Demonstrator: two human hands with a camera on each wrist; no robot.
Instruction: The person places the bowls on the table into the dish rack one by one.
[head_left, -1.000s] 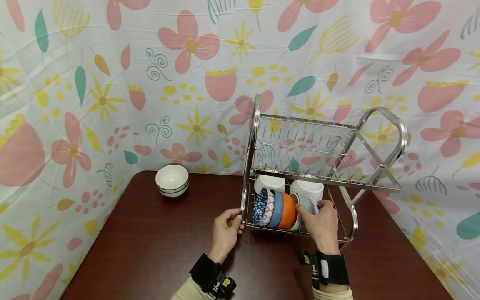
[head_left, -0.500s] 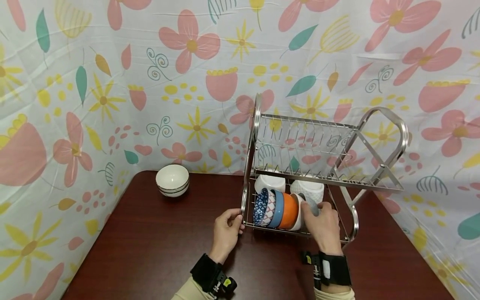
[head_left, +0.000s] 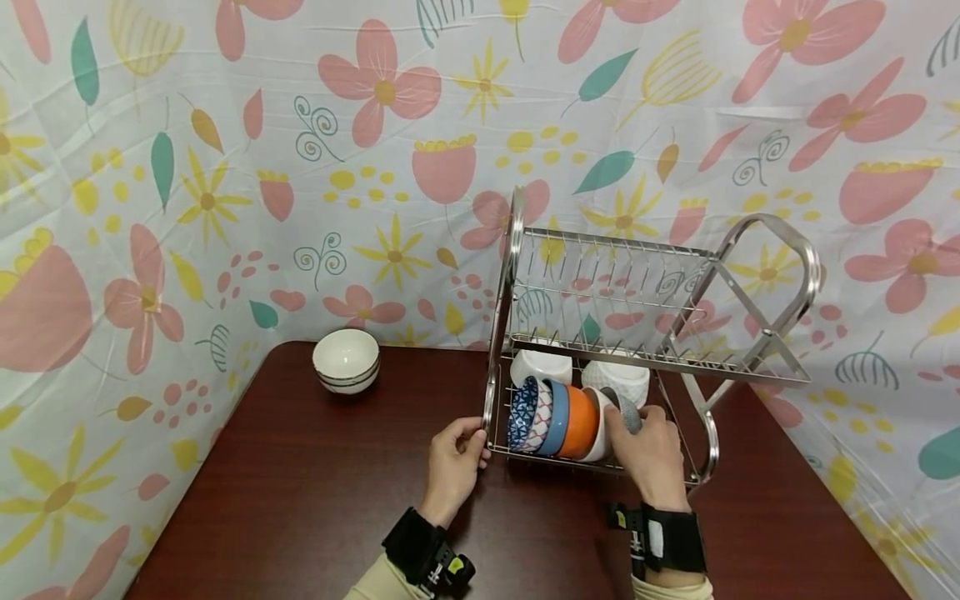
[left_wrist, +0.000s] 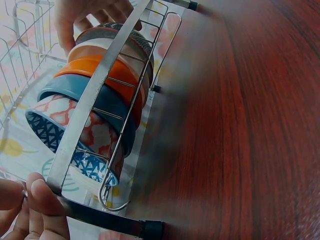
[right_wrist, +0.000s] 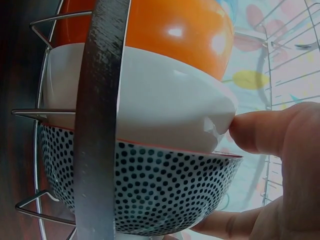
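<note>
A steel two-tier dish rack [head_left: 517,250] stands on the dark wooden table [head_left: 300,500]. On its lower tier several bowls stand on edge in a row: a blue patterned bowl [head_left: 522,414], a blue bowl [head_left: 556,417], an orange bowl [head_left: 579,421], a white bowl [right_wrist: 150,100] and a black-dotted bowl [right_wrist: 150,190]. My right hand [head_left: 626,421] grips the dotted bowl, which sits nested against the white one, with the thumb [right_wrist: 265,132] at the white bowl's rim. My left hand [head_left: 474,442] pinches the rack's front left corner bar [left_wrist: 75,125].
A stack of white bowls [head_left: 346,360] sits at the table's back left. Two white vessels [head_left: 540,365] [head_left: 618,379] stand at the rear of the lower tier. A flowered cloth [head_left: 225,167] walls in the table behind and at both sides.
My right hand has pushed the dotted bowl to the left, from tilted apart to nested against the white bowl. The left hand keeps its hold on the rack.
</note>
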